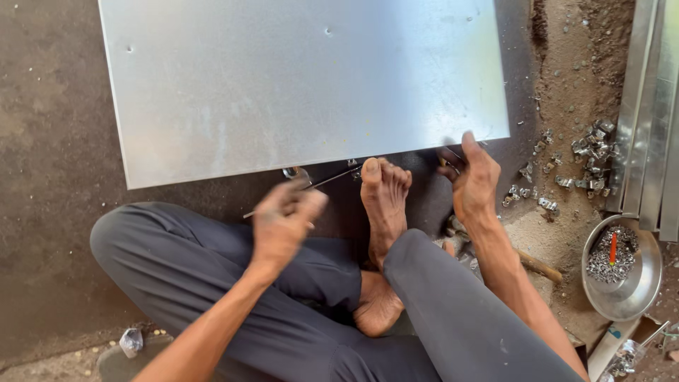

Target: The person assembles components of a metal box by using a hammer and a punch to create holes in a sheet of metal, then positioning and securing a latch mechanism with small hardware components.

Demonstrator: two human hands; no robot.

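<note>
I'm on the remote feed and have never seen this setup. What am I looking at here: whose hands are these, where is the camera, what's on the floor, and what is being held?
There is no machine: this is one person sitting on the floor, filmed by a camera on their own head looking down. You see their grey trousers and a bare foot stretched toward a large metal sheet lying flat on the dark floor.

The left hand is blurred, closed on a thin metal tool that reaches toward the sheet's near edge. The right hand rests at that edge, thumb on the sheet; what else it grips is unclear.

To the right lie small metal scraps on the dirt, a metal bowl with more scraps and a red-tipped item, and metal strips along the edge of the picture.
</note>
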